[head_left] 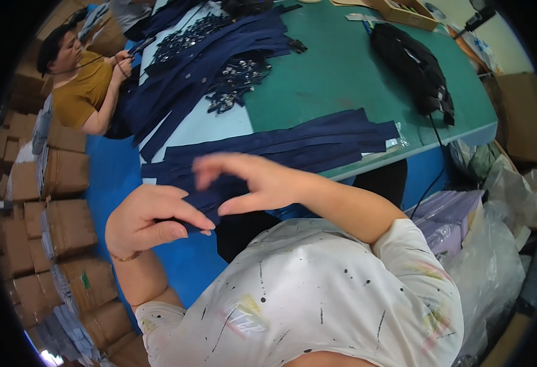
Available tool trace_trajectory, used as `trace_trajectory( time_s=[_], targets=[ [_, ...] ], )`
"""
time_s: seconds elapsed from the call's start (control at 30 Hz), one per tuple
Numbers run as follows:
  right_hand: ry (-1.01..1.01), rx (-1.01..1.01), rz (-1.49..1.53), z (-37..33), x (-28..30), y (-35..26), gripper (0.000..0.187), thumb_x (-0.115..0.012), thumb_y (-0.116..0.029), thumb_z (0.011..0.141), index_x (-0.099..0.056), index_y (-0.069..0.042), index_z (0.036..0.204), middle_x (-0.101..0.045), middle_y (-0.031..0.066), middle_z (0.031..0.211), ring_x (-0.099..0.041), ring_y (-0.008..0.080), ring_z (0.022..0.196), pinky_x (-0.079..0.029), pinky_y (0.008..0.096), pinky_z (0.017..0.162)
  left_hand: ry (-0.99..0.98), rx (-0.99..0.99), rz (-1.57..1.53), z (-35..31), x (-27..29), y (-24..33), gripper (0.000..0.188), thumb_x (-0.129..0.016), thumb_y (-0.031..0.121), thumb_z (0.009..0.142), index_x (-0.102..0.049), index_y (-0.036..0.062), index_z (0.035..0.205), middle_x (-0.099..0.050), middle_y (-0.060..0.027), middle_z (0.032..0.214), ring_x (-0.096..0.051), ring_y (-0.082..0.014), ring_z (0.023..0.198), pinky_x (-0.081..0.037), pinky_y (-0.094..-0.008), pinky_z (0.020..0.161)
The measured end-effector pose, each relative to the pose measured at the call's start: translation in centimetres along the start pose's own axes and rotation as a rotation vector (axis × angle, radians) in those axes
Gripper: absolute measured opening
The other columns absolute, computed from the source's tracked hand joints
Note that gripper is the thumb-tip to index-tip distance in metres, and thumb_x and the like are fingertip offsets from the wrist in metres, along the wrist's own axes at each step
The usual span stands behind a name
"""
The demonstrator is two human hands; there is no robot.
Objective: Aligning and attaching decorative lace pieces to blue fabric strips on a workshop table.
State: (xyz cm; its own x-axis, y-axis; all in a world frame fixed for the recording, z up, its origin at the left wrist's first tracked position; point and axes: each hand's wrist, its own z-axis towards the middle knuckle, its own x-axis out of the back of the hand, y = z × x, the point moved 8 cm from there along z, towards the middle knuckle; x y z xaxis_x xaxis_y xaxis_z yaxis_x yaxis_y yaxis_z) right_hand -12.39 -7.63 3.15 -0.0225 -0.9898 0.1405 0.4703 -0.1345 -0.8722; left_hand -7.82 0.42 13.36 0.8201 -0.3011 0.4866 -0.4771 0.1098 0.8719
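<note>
Long navy fabric strips point(268, 144) lie overlapped along the near side of the table, some reaching beneath my hands. My left hand point(149, 220) is at the left, its fingers pointing right and the thumb slightly apart, with nothing visible in its grasp. Over the strips hovers my right hand point(250, 180); its thumb and fingers are spread, and the fingertips are smeared by motion. Navy cloth point(204, 199) shows in the gap between both hands at the table's near edge. Whether the left fingertips touch that cloth is hard to see.
A heap of navy straps with metal pieces point(232, 82) sits farther back on the green table point(329, 79). A black bag-like bundle point(412, 70) lies at the right, a cord hanging from it. Another person point(85, 85) works at far left. Cardboard boxes point(70, 226) and plastic bags point(488, 263) flank me.
</note>
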Motion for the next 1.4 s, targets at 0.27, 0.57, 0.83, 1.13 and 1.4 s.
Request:
trace_trajectory(
  time_s=[0.27, 0.57, 0.83, 1.13, 1.4],
  targets=[
    [-0.114, -0.494, 0.406, -5.8, 2.9, 3.9, 0.021, -0.070, -0.017, 0.082, -0.064, -0.001, 0.095, -0.056, -0.0045, 0.074, -0.048, 0.0032, 0.068, -0.041, 0.0199, 0.062, 0.431, 0.322, 0.038, -5.0, 2.7, -6.8, 0.020, -0.055, 0.002, 0.085, -0.064, -0.0020, 0.102, -0.067, -0.0075, 0.091, -0.061, -0.0134, 0.079, -0.046, -0.0232, 0.072],
    [-0.138, -0.543, -0.191, -6.6, 9.6, 5.9, 0.028, -0.069, -0.022, 0.082, -0.063, -0.001, 0.098, -0.062, 0.0043, 0.079, -0.056, 0.0120, 0.073, -0.045, 0.0266, 0.069, 0.538, 0.449, 0.373, -2.5, -1.0, -15.8, 0.022, -0.054, 0.009, 0.087, -0.059, 0.0036, 0.108, -0.064, -0.0145, 0.098, -0.061, -0.0286, 0.086, -0.048, -0.0312, 0.077],
    [-0.271, -0.376, -0.314, -3.1, 8.8, 2.7, 0.023, -0.065, -0.017, 0.085, -0.062, -0.001, 0.101, -0.060, 0.0078, 0.090, -0.056, 0.0155, 0.078, -0.045, 0.0284, 0.070, 0.793, 0.299, 0.691, -1.2, 0.9, -11.1, 0.034, -0.065, 0.016, 0.082, -0.057, 0.0021, 0.112, -0.059, -0.0136, 0.111, -0.056, -0.0295, 0.102, -0.045, -0.0344, 0.087],
    [-0.061, -0.319, -0.528, 4.5, 14.3, 4.2, 0.026, -0.073, -0.007, 0.075, -0.060, -0.006, 0.098, -0.059, -0.0004, 0.086, -0.054, 0.0088, 0.083, -0.046, 0.0270, 0.074, 0.935, 0.243, -0.046, 6.5, 2.4, -16.5, 0.017, -0.062, 0.013, 0.087, -0.061, -0.0009, 0.097, -0.058, -0.0042, 0.073, -0.052, -0.0114, 0.064, -0.043, -0.0244, 0.060],
    [0.462, -0.333, -0.179, 3.9, 16.6, 9.1, 0.034, -0.076, -0.005, 0.072, -0.053, -0.002, 0.097, -0.058, 0.0018, 0.085, -0.055, 0.0076, 0.071, -0.048, 0.0217, 0.059, 1.104, 0.153, -0.039, 8.6, 4.5, -18.6, 0.032, -0.060, 0.015, 0.089, -0.054, -0.0023, 0.116, -0.061, -0.0114, 0.097, -0.060, -0.0157, 0.088, -0.048, -0.0268, 0.079]
  ],
)
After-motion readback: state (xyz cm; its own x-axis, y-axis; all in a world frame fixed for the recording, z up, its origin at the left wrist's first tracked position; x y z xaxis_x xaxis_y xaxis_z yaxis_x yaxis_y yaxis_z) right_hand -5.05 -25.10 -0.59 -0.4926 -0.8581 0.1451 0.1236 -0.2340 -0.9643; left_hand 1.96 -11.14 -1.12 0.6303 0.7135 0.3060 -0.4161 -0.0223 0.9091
